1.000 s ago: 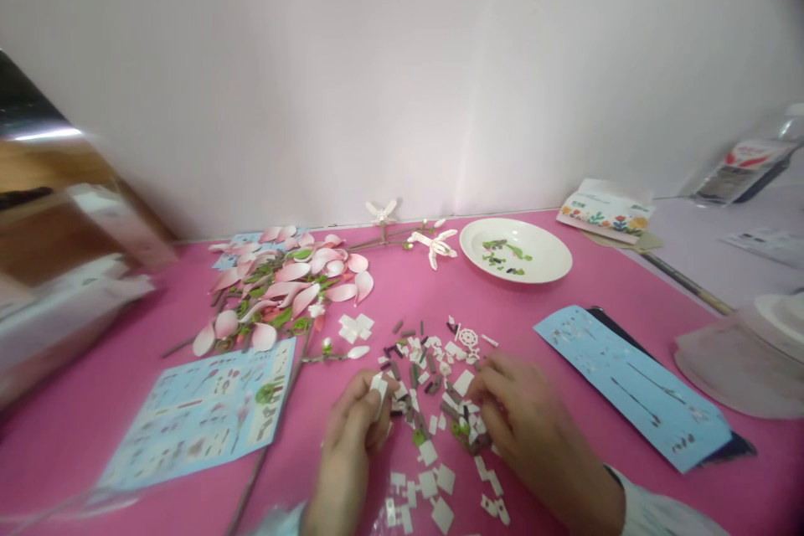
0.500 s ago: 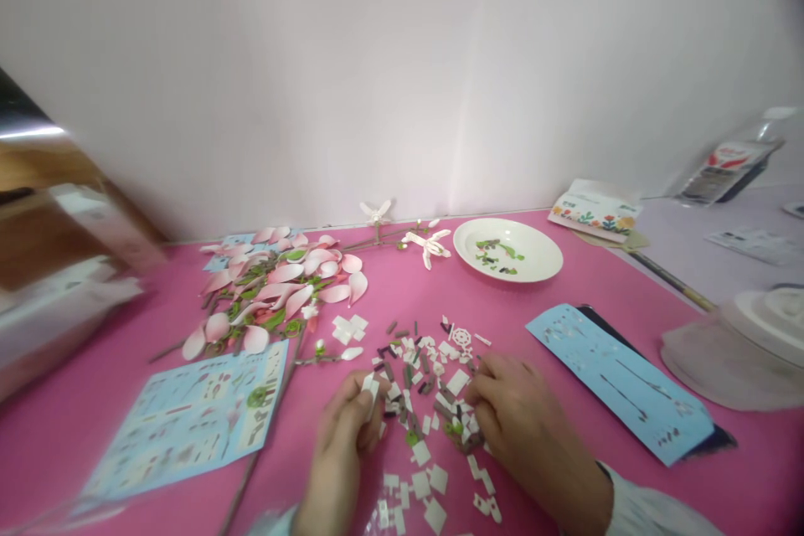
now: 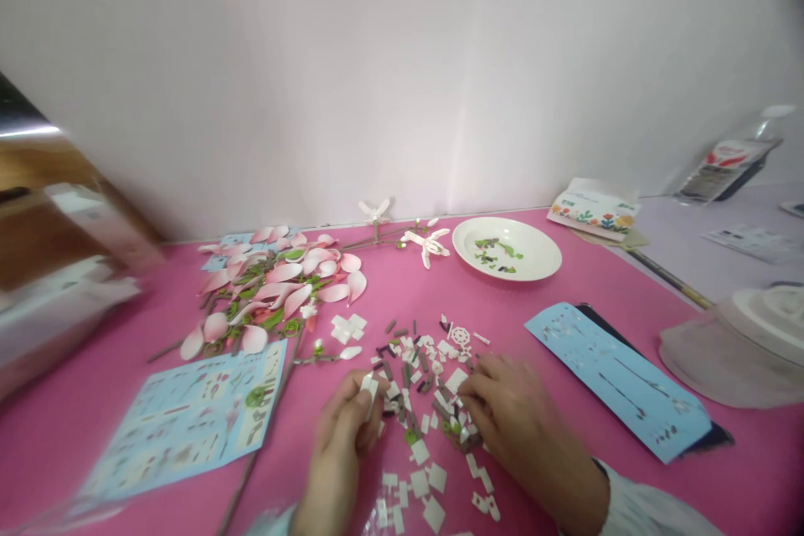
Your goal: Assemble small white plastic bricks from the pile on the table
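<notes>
Between thumb and fingers, my left hand [image 3: 344, 444] pinches a small white piece [image 3: 369, 389]. My right hand [image 3: 518, 427] is at the right side of a loose pile of small parts [image 3: 425, 389], its fingertips bent down among them; whatever they may hold is hidden. The pile mixes white, grey-brown, dark and green pieces. White square tiles [image 3: 420, 483] lie nearer to me, between my wrists. A white wheel-shaped piece [image 3: 461, 337] rests at the pile's far edge. Another group of white tiles [image 3: 348, 328] sits beyond my left hand.
Pink petal parts [image 3: 286, 272] and an instruction sheet [image 3: 188, 419] lie at the left. A branch with white flowers [image 3: 427, 244] is near the wall. At the right are a white plate [image 3: 533, 255] with green pieces, a blue booklet [image 3: 619, 381], a tissue pack [image 3: 594, 209] and a bottle [image 3: 722, 172].
My right hand has shifted slightly left over the pile. My left hand still holds the white piece in nearly the same place.
</notes>
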`<state>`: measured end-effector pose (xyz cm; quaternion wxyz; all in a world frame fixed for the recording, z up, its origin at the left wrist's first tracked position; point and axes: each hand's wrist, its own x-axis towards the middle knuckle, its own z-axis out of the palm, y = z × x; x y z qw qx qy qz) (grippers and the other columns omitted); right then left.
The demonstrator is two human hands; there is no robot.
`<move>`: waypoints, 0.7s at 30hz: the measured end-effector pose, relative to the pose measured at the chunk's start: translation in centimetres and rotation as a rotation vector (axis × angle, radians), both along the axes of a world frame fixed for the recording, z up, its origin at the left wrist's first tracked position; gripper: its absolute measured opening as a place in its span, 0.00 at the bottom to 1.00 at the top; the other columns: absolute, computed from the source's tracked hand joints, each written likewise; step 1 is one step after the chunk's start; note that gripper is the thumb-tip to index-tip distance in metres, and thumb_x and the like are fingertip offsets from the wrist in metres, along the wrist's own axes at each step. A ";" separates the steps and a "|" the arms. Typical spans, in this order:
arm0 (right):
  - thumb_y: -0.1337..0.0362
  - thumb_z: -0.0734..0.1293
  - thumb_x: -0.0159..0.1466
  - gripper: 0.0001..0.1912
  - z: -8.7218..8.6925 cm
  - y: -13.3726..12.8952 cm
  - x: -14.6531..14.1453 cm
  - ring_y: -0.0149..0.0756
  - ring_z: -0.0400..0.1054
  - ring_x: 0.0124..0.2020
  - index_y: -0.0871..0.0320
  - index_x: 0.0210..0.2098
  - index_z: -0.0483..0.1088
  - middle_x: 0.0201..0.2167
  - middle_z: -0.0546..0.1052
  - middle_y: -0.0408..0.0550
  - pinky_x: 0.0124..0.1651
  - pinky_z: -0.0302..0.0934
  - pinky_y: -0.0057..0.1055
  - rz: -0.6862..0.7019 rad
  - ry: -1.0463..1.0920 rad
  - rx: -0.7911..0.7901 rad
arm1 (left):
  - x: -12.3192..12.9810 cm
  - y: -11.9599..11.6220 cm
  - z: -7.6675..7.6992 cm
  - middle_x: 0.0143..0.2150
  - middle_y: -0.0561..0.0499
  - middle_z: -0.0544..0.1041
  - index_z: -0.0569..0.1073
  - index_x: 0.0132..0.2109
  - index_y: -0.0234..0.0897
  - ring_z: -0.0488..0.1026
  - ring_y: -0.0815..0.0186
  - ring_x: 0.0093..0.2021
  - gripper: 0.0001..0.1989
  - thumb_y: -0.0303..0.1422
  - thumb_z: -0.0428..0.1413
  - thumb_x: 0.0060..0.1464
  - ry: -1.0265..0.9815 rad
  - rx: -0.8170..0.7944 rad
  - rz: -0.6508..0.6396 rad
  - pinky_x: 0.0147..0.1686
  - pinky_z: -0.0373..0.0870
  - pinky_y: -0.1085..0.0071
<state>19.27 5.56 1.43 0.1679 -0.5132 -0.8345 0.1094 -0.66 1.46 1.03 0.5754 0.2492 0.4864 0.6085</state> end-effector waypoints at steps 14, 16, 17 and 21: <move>0.76 0.64 0.59 0.09 0.2 -0.5 0.1 0.40 0.62 0.34 0.57 0.27 0.71 0.30 0.70 0.47 0.36 0.52 0.36 0.105 0.048 -0.089 | -0.1 0.0 -0.1 0.20 0.62 0.51 0.66 0.28 0.37 0.43 0.71 0.21 0.11 0.36 0.53 0.57 0.073 0.043 -0.104 0.20 0.48 0.76; 0.75 0.65 0.59 0.09 0.2 -0.5 0.1 0.40 0.62 0.33 0.57 0.26 0.70 0.30 0.70 0.47 0.36 0.52 0.36 0.103 0.055 -0.075 | -0.1 0.0 -0.1 0.20 0.62 0.51 0.66 0.27 0.37 0.44 0.71 0.21 0.12 0.37 0.54 0.56 0.066 0.036 -0.102 0.21 0.49 0.77; 0.74 0.65 0.59 0.09 0.2 -0.4 0.0 0.40 0.62 0.33 0.57 0.25 0.69 0.29 0.70 0.47 0.36 0.52 0.36 0.102 0.066 -0.060 | -0.1 0.0 -0.1 0.19 0.62 0.52 0.65 0.27 0.37 0.44 0.71 0.21 0.13 0.38 0.54 0.56 0.067 0.036 -0.100 0.21 0.50 0.77; 0.73 0.63 0.61 0.10 0.3 -0.4 -0.3 0.37 0.62 0.30 0.57 0.24 0.65 0.26 0.70 0.45 0.35 0.54 0.34 0.101 0.190 0.018 | -0.1 -0.1 0.2 0.20 0.60 0.57 0.67 0.27 0.38 0.52 0.71 0.22 0.13 0.39 0.58 0.53 0.081 -0.032 -0.077 0.25 0.57 0.76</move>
